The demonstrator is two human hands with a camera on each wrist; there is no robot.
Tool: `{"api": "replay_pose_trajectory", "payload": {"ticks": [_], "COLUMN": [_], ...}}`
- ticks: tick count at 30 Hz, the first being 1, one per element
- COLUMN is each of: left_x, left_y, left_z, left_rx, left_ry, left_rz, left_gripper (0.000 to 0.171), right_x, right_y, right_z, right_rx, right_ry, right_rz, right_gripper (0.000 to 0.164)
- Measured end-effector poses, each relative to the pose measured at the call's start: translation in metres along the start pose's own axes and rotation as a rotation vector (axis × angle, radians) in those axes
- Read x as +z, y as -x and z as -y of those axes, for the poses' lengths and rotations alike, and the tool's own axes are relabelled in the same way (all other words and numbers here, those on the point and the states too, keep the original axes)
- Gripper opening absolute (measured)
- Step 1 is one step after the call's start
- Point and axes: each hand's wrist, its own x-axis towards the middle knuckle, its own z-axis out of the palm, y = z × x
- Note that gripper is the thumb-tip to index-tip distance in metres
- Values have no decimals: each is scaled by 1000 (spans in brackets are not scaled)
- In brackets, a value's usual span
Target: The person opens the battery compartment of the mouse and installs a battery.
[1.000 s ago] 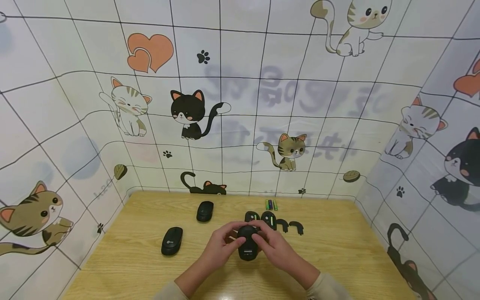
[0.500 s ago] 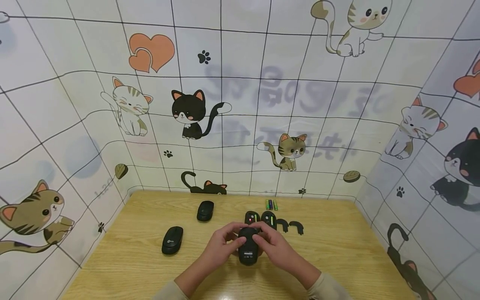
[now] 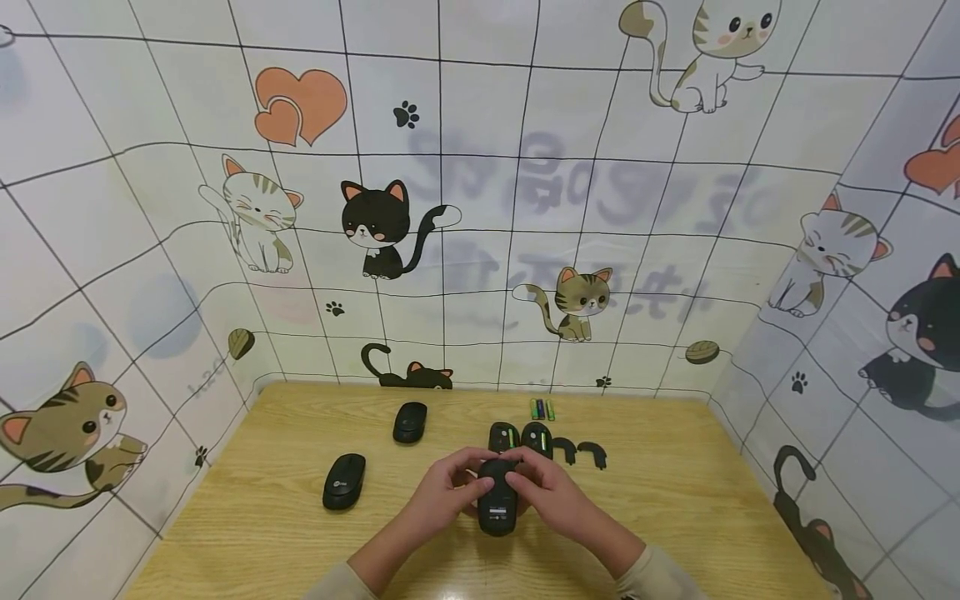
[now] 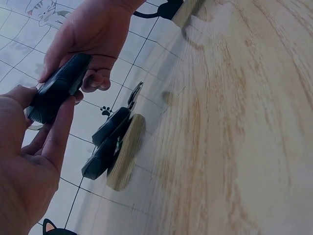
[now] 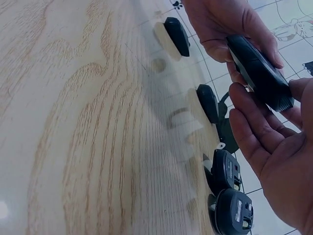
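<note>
A black computer mouse [image 3: 497, 507] is held up between both hands over the near middle of the table, its underside with a small label facing me. My left hand [image 3: 441, 492] grips its left side, thumb on the underside, fingers behind. My right hand [image 3: 553, 493] grips the right side likewise, thumbs close together near the upper end. In the left wrist view the mouse [image 4: 58, 88] is clear of the table; in the right wrist view the right fingers [image 5: 259, 117] support it from beneath. Just beyond stand two overturned mice, a left one [image 3: 504, 436] and a right one [image 3: 536, 438], with battery compartments uncovered.
Two curved black battery covers, one nearer [image 3: 565, 451] and one farther right [image 3: 593, 454], lie beside the overturned mice. Several small batteries [image 3: 542, 409] lie behind. Two upright black mice, a near one [image 3: 344, 482] and a far one [image 3: 410, 422], sit at left on the wooden table [image 3: 660, 500].
The held mouse has tipped and shifted slightly toward me, so more of its underside and label shows. Both hands keep their grip and have moved very little.
</note>
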Motion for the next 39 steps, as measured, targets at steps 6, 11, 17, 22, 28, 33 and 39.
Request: {"api": "replay_pose_trajectory", "payload": {"ticks": [6,11,17,22,28,33,39], "left_x": [0,0,2,2,3,2,3], "left_y": [0,1,1,0,-1,-2,-3], "left_z": [0,-2,-4,-3,-2,-1,-2], "left_rx": [-12,-32,-47,-43,-36,-37,-39], "left_ry": [7,16,33,25,32,32,33], "left_rz": [-2,1,3,3,2,2,6], "left_gripper": [35,35,36,36,35,35,35], "right_x": [1,0,-1,-1,-1,-1,-1], "right_y": [1,1,1,2,2,2,3], "right_z": [1,-2,-5,-5,-4,-4,-4], "right_rx": [1,12,51,50,33,34,43], "right_ry": [-1,-24,-45,-40,-46,-44,-40], "right_rz": [-5,-10,-23,-31,-27,-35,-46], "right_gripper": [31,35,45,46,46,45,44]}}
